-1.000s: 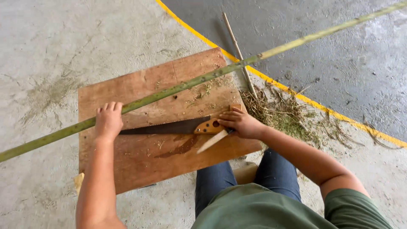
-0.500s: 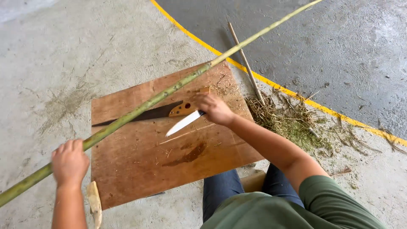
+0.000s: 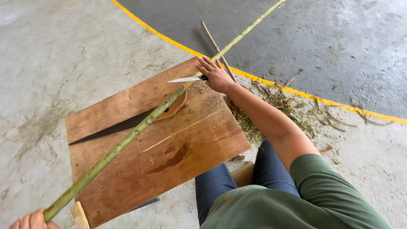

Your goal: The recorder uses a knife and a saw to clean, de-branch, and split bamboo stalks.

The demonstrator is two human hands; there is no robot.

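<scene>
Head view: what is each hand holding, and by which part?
The left hand grips the green bamboo pole at its thick near end. The right hand holds a knife by its handle, blade against the pole.

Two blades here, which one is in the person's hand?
The small bright knife, in the right hand. The long dark saw with the wooden handle lies loose on the board.

The green pole [image 3: 140, 129] runs slantwise over the board [image 3: 190, 140], splitting its bare wood into two open patches; the saw [image 3: 123, 125] lies under it on the left part; the thin stick [image 3: 216, 46] and grass litter [image 3: 275, 101] crowd the far right edge.
</scene>
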